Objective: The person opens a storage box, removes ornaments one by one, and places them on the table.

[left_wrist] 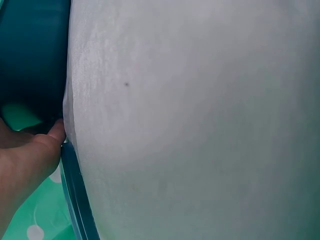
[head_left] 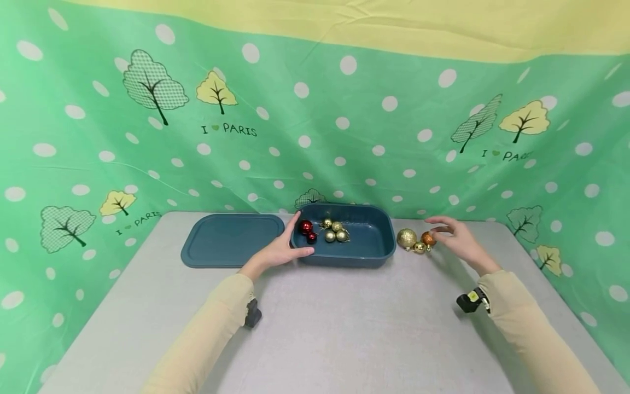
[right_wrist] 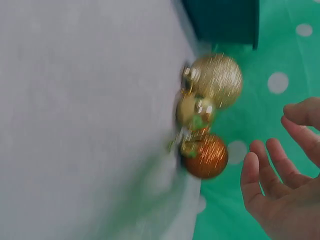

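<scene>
My left hand is spread around the left end of a dark blue rectangular box, thumb along its front and index finger pointing back. In the left wrist view, part of that hand shows beside the box wall. Inside the box lie a red bauble, a smaller dark red one and several small gold baubles. My right hand, holding nothing, hovers by an orange glitter bauble. Beside that are a shiny gold bauble and a large gold glitter bauble.
A flat dark blue lid lies left of the box on the grey table. Behind the table hangs a green dotted cloth with printed trees.
</scene>
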`<control>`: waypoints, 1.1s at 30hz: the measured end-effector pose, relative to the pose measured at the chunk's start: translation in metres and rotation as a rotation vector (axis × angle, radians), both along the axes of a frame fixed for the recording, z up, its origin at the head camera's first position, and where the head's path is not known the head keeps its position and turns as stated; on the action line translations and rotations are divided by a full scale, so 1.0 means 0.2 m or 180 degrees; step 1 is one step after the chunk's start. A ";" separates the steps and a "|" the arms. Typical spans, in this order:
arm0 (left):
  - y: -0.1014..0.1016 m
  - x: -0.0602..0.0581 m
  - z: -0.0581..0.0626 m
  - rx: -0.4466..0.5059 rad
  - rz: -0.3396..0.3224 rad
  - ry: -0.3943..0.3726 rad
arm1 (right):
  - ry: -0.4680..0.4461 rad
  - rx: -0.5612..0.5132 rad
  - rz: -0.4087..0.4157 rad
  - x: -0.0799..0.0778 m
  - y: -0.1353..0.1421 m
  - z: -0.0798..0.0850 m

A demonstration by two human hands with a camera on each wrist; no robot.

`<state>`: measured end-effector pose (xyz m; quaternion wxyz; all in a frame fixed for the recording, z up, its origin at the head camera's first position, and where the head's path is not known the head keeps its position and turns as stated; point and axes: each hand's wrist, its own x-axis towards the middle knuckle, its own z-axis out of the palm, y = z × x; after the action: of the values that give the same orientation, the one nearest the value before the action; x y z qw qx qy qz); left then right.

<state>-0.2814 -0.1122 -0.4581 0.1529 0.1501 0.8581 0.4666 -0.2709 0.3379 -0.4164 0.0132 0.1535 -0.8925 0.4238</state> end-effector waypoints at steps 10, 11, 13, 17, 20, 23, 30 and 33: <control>0.00 0.00 -0.01 0.0074 0.0007 0.0000 | 0.0140 -0.0281 0.0124 0.04 -0.14 0.02; 0.00 0.00 -0.01 0.0080 0.0002 0.0005 | 0.0171 -0.0313 0.0150 0.04 -0.15 0.02; 0.00 0.00 -0.01 0.0084 0.0001 0.0002 | 0.0207 -0.0395 0.0205 0.04 -0.18 0.03; 0.00 0.00 0.00 0.0077 0.0009 -0.0017 | 0.0338 -0.0476 0.0293 0.04 -0.23 0.03; 0.00 0.01 0.01 0.0090 -0.0004 -0.0016 | 0.0395 -0.0504 0.0330 0.04 -0.27 0.04; 0.01 0.01 0.01 0.0119 -0.0023 0.0003 | 0.0384 -0.0581 0.0387 0.05 -0.31 0.03; 0.01 0.00 0.00 0.0160 -0.0049 0.0007 | 0.0237 -0.0705 0.0457 0.05 -0.39 0.02; 0.00 0.00 0.01 0.0225 -0.0056 -0.0030 | 0.0189 -0.0722 0.0469 0.05 -0.42 0.01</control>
<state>-0.2822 -0.1115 -0.4561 0.1556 0.1608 0.8390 0.4960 -0.2618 0.2536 -0.4151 0.0257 0.2286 -0.8245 0.5170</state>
